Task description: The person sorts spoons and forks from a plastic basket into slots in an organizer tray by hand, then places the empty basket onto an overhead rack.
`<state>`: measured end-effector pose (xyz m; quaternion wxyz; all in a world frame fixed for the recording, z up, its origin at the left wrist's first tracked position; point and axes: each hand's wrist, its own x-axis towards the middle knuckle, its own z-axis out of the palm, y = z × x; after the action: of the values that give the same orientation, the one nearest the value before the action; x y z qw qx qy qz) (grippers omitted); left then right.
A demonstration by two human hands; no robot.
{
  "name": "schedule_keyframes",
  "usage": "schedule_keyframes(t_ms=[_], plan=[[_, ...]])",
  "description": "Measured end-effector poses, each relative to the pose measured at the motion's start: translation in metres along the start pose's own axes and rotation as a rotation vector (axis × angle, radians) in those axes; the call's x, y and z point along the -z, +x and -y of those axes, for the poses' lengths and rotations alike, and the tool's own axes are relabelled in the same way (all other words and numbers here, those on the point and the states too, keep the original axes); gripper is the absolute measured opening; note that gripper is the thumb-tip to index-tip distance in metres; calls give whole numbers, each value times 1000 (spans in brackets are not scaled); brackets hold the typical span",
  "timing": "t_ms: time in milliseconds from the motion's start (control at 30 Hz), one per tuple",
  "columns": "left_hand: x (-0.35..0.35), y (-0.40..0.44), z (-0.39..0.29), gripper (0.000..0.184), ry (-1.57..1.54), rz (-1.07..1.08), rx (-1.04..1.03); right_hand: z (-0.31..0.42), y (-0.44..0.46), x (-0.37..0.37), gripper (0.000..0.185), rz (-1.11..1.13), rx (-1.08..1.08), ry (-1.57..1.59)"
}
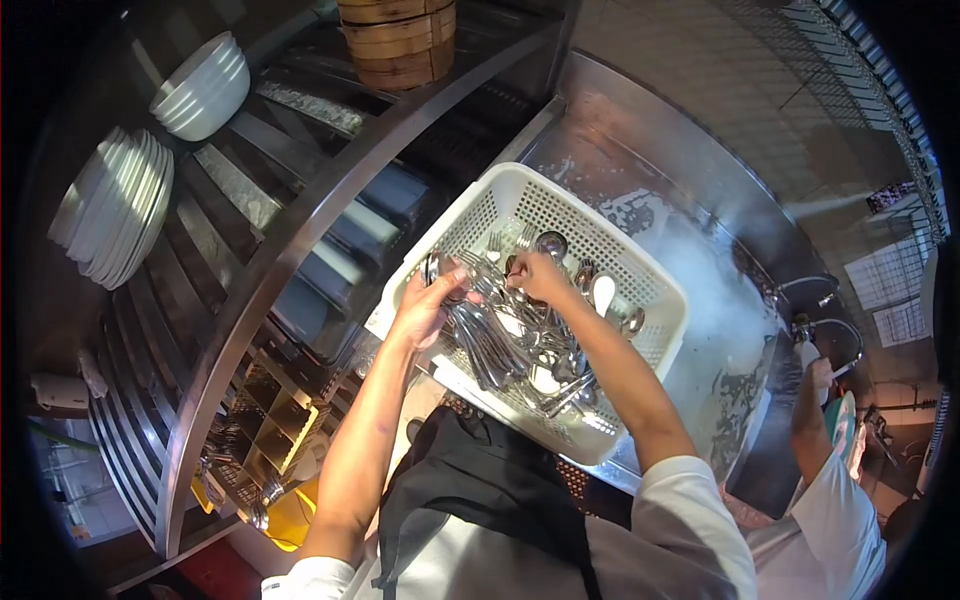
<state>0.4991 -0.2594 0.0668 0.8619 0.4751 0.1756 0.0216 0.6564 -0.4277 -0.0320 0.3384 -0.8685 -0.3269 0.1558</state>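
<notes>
Mixed metal cutlery (490,350) is contained in a perforated white basket (650,290) placed before the person's body. Several metal utensils (433,270) are gripped by the left hand (428,303), over the basket's left side. From this grip, the main cluster of handles is directed rightward and toward the body, its long axis slanted from upper left to lower right in the view; by the left hand it is approached more closely than by the right. The right hand (537,277) is lowered over the farther cutlery, fingers bunched (whether any piece is pinched cannot be told).
</notes>
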Motion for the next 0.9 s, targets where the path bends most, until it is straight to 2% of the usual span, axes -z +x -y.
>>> schedule_keyframes(t_ms=[67,133,200,300,333,367,400,467,500,567,667,733,900], plan=[[7,-1,0,27,-101,58,-26,-16,3,-17,19,-26,14,-78],[8,-3,-4,26,-106,24,7,1,-6,-4,15,-32,-28,-33],[10,-1,-5,25,-157,32,-68,24,-15,17,10,-40,-63,10],[13,1,-15,24,-94,48,-140,48,-33,48,7,-167,163,3],[11,0,-21,24,-39,84,-169,60,-39,61,9,-204,240,-19],[5,-4,-32,30,105,70,-163,73,-45,73,20,-213,258,2],[1,-4,-39,30,108,76,-161,89,-48,86,20,-218,254,2],[-4,-3,-48,33,66,88,-132,122,-54,106,28,-326,492,108],[-8,0,-50,26,-35,118,-124,131,-53,113,28,-335,487,104],[-20,6,-54,27,-52,135,-108,145,-42,122,35,-343,641,30],[-27,20,-46,27,-48,166,-138,158,-20,116,38,-287,666,114],[-28,27,-38,36,-1,209,-135,163,-11,107,39,-263,614,173],[-26,35,-17,37,-45,147,-123,155,5,91,31,-122,432,263]])
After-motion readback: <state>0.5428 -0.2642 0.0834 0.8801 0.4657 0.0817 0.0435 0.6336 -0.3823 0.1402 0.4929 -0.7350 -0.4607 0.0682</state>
